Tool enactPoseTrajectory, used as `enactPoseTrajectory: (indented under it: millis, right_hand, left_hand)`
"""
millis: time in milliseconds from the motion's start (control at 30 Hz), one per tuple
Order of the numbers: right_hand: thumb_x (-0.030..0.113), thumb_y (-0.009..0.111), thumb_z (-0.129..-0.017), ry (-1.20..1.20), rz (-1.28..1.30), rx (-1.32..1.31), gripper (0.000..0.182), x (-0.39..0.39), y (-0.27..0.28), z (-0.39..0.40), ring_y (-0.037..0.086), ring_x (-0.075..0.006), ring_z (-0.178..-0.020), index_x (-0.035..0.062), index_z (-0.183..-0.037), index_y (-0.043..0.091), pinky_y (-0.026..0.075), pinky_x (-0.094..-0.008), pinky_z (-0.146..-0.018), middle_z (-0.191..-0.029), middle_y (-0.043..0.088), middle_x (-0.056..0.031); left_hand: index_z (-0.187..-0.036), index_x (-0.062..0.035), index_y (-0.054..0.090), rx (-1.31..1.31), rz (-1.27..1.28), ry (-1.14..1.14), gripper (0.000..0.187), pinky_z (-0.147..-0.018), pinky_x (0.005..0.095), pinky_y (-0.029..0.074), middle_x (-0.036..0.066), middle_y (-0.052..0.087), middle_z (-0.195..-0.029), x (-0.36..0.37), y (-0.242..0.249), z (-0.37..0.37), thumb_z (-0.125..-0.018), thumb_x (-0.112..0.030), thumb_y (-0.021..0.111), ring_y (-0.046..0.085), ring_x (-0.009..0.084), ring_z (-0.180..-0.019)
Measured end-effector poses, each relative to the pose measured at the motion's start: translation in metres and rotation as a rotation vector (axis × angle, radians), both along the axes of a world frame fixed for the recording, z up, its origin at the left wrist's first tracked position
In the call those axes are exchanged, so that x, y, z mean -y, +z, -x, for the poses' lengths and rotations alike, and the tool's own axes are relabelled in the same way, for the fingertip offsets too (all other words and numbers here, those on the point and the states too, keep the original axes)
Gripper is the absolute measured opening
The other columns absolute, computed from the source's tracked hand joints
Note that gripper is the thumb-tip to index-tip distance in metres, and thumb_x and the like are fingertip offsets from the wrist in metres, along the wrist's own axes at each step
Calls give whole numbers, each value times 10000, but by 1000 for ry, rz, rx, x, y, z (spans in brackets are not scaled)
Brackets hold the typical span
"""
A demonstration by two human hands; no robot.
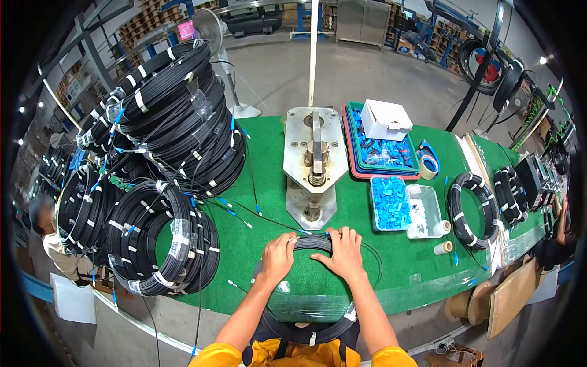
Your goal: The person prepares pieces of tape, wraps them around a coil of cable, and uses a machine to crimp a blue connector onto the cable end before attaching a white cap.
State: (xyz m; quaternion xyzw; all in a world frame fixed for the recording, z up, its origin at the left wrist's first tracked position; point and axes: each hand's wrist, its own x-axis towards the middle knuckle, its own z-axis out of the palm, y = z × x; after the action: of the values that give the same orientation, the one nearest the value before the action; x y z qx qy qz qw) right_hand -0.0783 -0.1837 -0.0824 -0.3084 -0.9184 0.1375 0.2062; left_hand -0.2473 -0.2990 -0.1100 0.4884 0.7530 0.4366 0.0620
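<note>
A coil of black cable [314, 243] leans over the near edge of the green-topped table, its lower part close to my body. My left hand [279, 257] is closed around the coil's upper left. On the upper right, my right hand [343, 252] has its fingers curled over the coil, with the thumb stretched inward. White tape wraps the coil at its lower side. A loose cable end with a pale tip [231, 282] sticks out to the left, and a thin cable loop [380, 263] bows out on the right. Just beyond stands a metal press [315, 147].
Tall stacks of taped cable coils [183, 122] fill the left. At right are a tub of blue connectors [390, 205], a tub of white pieces [419, 223], a white box [386, 120], tape [428, 166] and another coil [455, 211]. Other people are at both sides.
</note>
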Motion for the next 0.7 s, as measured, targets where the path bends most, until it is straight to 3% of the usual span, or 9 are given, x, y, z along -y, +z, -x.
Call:
enactPoseTrajectory:
  millis: [200,300,400,467,500,567,633,700]
  right_hand:
    - [618,720,-725,-62,-26,38,792,-11,-11,12,453,-305,-955,54,-1252,543,356,-455,-851,-1018,484,-125]
    - [643,704,-721,-49,-46,24,833,-17,-13,14,453,-306,-968,42,-1272,531,352,-459,-860,-1026,478,-126]
    - [584,711,-772,-40,-16,-35,720,-22,-12,18,460,-312,-984,73,-1257,560,352,-461,-876,-1026,493,-132]
    - [477,704,-837,-95,104,-149,530,-25,-13,20,469,-313,-1000,132,-1228,608,355,-461,-890,-1017,514,-136]
    - [376,676,-885,-142,140,-181,325,-27,-14,21,484,-306,-985,172,-1138,669,360,-452,-883,-990,537,-124]
    - [370,667,-893,-208,143,-192,284,-31,-23,20,491,-299,-971,169,-1093,686,363,-448,-877,-976,542,-110]
    - [355,655,-907,-309,141,-227,221,-33,-27,22,509,-287,-934,163,-999,715,367,-446,-860,-941,553,-78]
    - [355,659,-904,-314,148,-241,215,-36,-31,24,511,-286,-937,171,-1000,716,368,-448,-862,-939,553,-76]
  left_hand:
    - [-1006,-47,627,80,23,105,153,-673,487,529,190,701,-869,-21,-4,3,-968,-182,566,671,417,-771]
    - [-997,-19,630,67,70,110,157,-669,414,549,169,718,-857,-27,-4,6,-980,-156,554,713,335,-800]
    - [-1004,-48,629,123,40,117,171,-662,478,531,183,708,-863,-32,-5,9,-970,-205,570,684,396,-771]
    - [-1001,-40,659,204,28,100,186,-682,429,541,170,717,-870,-35,-2,10,-961,-206,586,701,360,-783]
    - [-1001,-40,659,202,21,99,186,-682,429,541,170,717,-870,-38,-3,12,-961,-206,586,701,360,-783]
    - [-997,-25,698,334,-35,14,180,-713,361,541,148,728,-868,-45,-6,16,-930,-179,634,716,277,-786]
    - [-995,-19,709,367,-40,14,171,-725,342,537,141,730,-863,-49,4,14,-911,-158,655,711,240,-789]
    - [-1001,-7,723,439,-70,20,171,-734,316,530,126,734,-854,-54,8,15,-864,-108,706,696,174,-781]
